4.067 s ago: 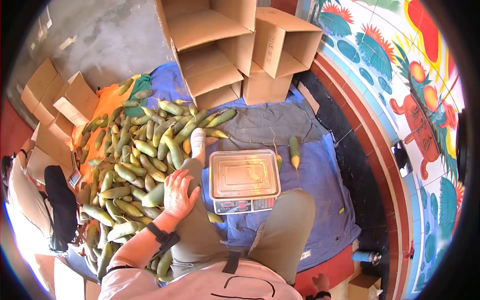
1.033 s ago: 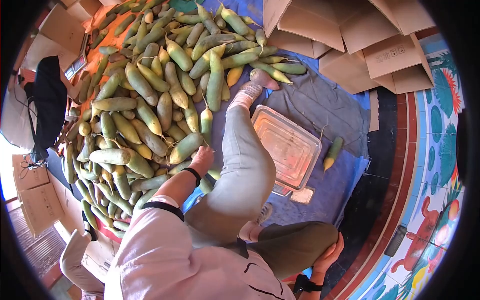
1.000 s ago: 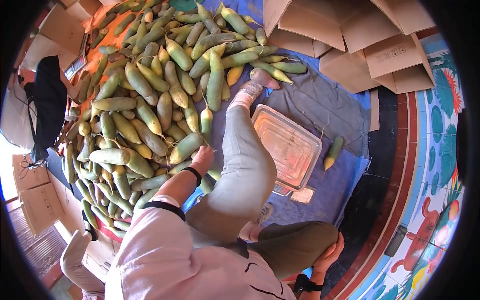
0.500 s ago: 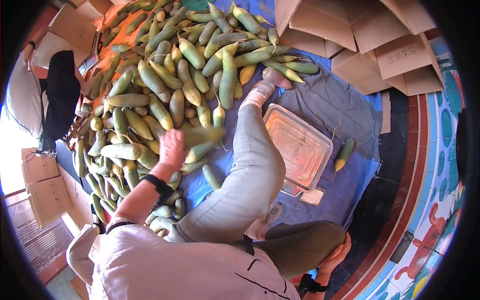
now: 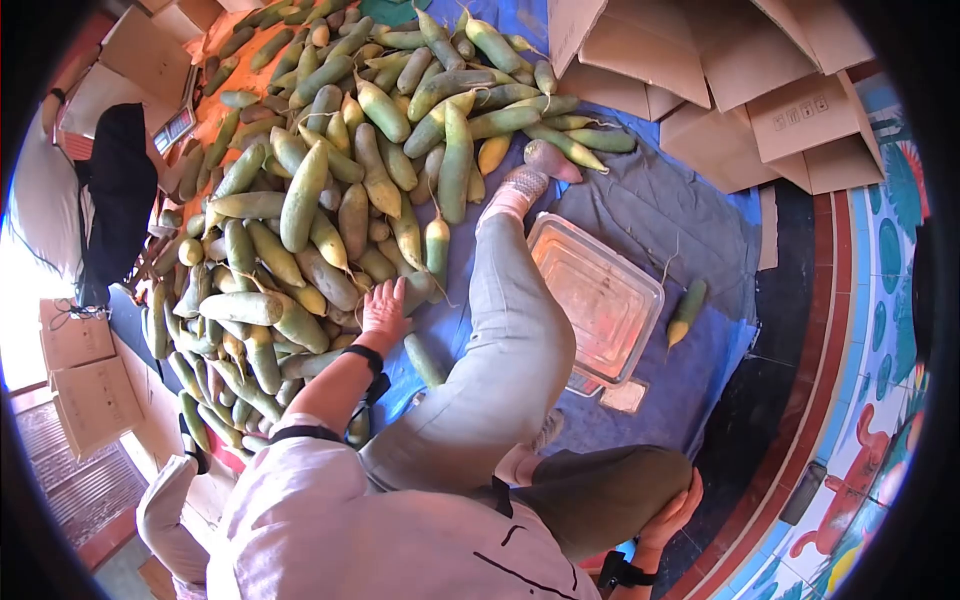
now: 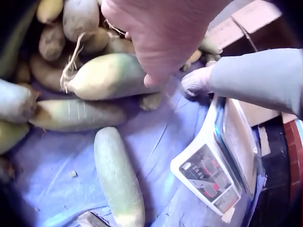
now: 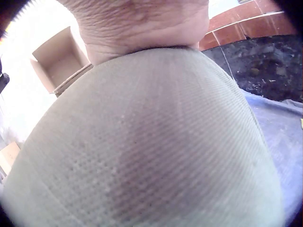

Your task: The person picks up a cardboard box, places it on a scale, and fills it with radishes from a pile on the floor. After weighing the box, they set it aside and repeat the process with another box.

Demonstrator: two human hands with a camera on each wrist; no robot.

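In the head view my left hand (image 5: 385,312) lies at the near right edge of a heap of green radishes (image 5: 375,180), its fingers extended over one green radish (image 5: 420,288). The left wrist view shows the thumb tip against this radish (image 6: 106,78), whose stringy root points left; the other fingers are out of sight there. A second green radish (image 6: 118,175) lies alone on the blue sheet closer to me. A large pale-green radish (image 5: 305,197) rests on top of the heap. My right hand (image 5: 672,510) rests on my right knee, holding nothing.
A clear plastic tub (image 5: 597,297) sits on a scale (image 6: 206,177) beyond my left leg. One radish (image 5: 687,312) lies right of it on the blue sheet (image 5: 650,410). Cardboard boxes (image 5: 720,140) stand at the back right. Another person's sleeve (image 5: 45,195) shows at left.
Half a second ago my left hand held a blurred radish over the heap. Now a large radish lies farther up the heap, and the hand has moved right onto another one. The right hand stays put.
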